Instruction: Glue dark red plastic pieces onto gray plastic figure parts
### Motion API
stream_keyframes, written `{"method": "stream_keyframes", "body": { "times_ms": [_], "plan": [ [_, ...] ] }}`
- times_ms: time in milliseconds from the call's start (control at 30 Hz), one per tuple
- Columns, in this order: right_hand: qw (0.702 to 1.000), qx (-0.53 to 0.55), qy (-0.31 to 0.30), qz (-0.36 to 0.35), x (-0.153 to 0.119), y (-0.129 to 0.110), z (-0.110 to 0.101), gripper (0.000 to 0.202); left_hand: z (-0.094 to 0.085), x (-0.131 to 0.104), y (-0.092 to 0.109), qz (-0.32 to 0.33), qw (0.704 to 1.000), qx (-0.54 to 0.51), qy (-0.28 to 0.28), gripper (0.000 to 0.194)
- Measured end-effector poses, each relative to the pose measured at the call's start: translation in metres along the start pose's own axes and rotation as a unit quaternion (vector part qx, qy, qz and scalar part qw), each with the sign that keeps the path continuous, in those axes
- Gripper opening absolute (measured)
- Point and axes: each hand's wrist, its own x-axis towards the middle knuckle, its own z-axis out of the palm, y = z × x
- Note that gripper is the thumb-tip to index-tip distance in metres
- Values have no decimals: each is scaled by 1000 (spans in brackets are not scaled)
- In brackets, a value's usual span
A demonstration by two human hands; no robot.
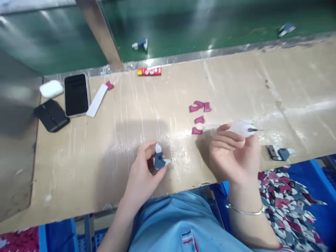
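My left hand (145,168) is closed, fingers and thumb around a small dark-blue and white plastic figure part (158,160). A white rounded piece sticks up from its top and a pale piece points out to the right. My right hand (233,150) is raised over the table, its fingers curled around a whitish squeeze bottle (243,128) with a thin dark needle tip pointing right. The bottle is blurred and partly hidden by the fingers. Several small magenta plastic pieces (199,119) lie beyond and between the hands.
Another blue-and-white part (283,154) lies by the table's right front edge. A blue bin (315,196) of mixed pieces stands below. At left are a phone (77,94), a white case (51,89), a black case (52,115) and a white strip (97,100). A red packet (149,71) lies behind.
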Motion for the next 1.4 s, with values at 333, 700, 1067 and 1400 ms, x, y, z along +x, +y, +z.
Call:
{"method": "stream_keyframes", "body": {
  "times_ms": [333, 700, 1067, 1400],
  "plan": [
    [960, -261, -11, -100, -5, -17, 10, 56, 5, -1, 5, -30, 999, -14, 29, 48],
    [480, -853, 50, -197, 28, 13, 23, 20, 1, -7, 3, -27, 1000, 9, -8, 46],
    [488, -858, -11, -160, 13, -1, 26, 14, -3, -2, -5, -25, 999, -10, -47, 57],
    [575, -788, -123, -185, -11, -2, 59, 15, 0, -11, 8, -34, 997, -45, -58, 57]
  ]
}}
